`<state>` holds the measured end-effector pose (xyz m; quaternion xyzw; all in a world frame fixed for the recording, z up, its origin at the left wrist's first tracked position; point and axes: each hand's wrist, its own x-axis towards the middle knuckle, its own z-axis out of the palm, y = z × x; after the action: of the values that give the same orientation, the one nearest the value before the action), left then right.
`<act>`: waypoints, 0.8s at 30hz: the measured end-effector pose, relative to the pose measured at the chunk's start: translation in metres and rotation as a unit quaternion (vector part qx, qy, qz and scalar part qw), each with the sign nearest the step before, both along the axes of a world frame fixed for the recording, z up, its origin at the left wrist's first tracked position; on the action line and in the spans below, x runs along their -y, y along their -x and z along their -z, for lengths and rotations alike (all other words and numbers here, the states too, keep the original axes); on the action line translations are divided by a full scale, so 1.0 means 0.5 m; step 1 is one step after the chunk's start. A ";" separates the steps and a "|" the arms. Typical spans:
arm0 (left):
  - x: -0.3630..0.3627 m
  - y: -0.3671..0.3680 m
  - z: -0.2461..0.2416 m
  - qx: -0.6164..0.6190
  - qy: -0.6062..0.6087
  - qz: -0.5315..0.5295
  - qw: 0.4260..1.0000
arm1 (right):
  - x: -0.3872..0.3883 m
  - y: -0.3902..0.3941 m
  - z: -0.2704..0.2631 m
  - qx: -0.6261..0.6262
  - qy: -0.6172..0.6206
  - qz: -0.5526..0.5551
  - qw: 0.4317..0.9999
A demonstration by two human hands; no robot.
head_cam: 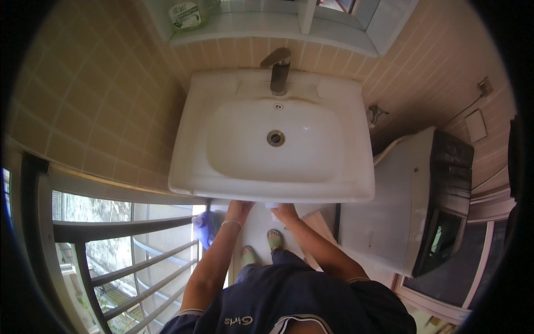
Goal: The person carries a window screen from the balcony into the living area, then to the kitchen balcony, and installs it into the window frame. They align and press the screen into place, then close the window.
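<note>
A white ceramic washbasin point(275, 167) with a metal drain point(275, 138) and a single-lever tap point(280, 73) lies in front of me. Below its front rim is my left hand point(238, 211), a pale band on the wrist; the fingertips are hidden under the basin. My right hand point(285, 212) is also at the rim's underside, beside a small whitish thing point(272, 206) that I cannot make out. Whether the right fingers grip it is unclear. The basin's bowl holds no object.
A blue-purple plastic jug point(204, 228) stands left of my left forearm, by the metal railing point(125, 228). At the right are a washing machine point(421, 200), a small wall tap point(376, 114) and a wooden board point(319, 227). A green-tinted bottle point(186, 16) sits on the window ledge.
</note>
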<state>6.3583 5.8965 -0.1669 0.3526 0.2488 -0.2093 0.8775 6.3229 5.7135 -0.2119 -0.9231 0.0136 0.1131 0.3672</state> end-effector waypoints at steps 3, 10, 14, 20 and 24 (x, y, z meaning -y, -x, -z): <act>-0.008 0.014 0.018 -0.012 -0.035 0.023 0.999 | 0.020 0.004 -0.002 -0.005 -0.012 -0.014 1.000; -0.099 0.107 0.031 -0.040 -0.071 0.067 0.994 | 0.055 0.030 -0.010 0.023 -0.028 -0.029 0.999; -0.183 0.209 0.035 0.150 -0.269 0.197 0.931 | 0.037 0.050 -0.030 -0.042 -0.003 -0.054 0.998; -0.253 0.374 0.006 0.082 -0.212 0.151 0.962 | 0.005 0.034 -0.042 -0.038 0.001 -0.095 0.995; -0.248 0.450 -0.033 -0.060 -0.168 0.061 0.982 | -0.009 -0.004 -0.019 -0.023 -0.003 -0.052 0.998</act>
<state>6.1336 6.0205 -0.1503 0.4968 0.3103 -0.2384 0.7747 6.3249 5.7178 -0.2024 -0.9186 -0.0259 0.1535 0.3632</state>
